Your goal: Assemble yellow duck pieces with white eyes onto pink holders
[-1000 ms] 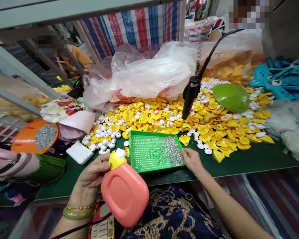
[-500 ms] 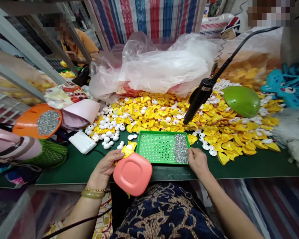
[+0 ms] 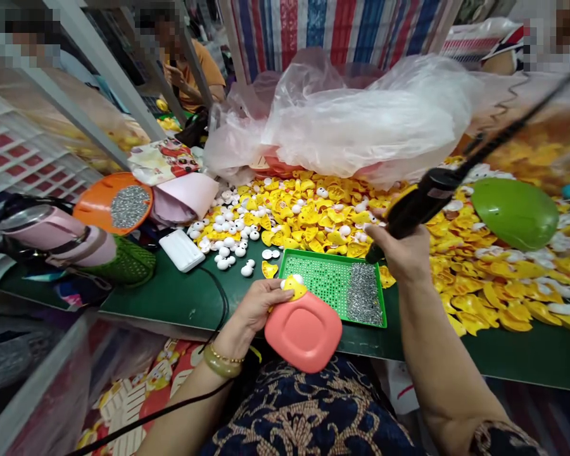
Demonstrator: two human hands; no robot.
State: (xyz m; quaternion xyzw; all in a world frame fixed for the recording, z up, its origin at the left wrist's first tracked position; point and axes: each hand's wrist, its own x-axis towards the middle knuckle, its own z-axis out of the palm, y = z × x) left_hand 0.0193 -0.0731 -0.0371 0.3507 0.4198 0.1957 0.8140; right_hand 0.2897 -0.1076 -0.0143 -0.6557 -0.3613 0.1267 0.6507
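Head view: your left hand [image 3: 256, 305] pinches the yellow top [image 3: 296, 289] of a coral-pink plastic toy [image 3: 306, 332] by the table edge [image 3: 370, 350]; beyond the green screw tray's [image 3: 323, 272] near rim, your right hand [image 3: 410, 256] meets a black electric screwdriver [image 3: 425, 199], its closure indeterminable.

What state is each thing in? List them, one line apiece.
Left hand, pinching a yellow part
Coral piece, held, broad face up
Right hand, at the black driver; closure unclear
Black driver, tilted, tip down
Green tray, metal parts at its right end
Orange dish, holding more metal parts
Yellow pieces, loosely heaped
Plastic sheeting, crumpled
Green shell, domed side up
White box, lying flat
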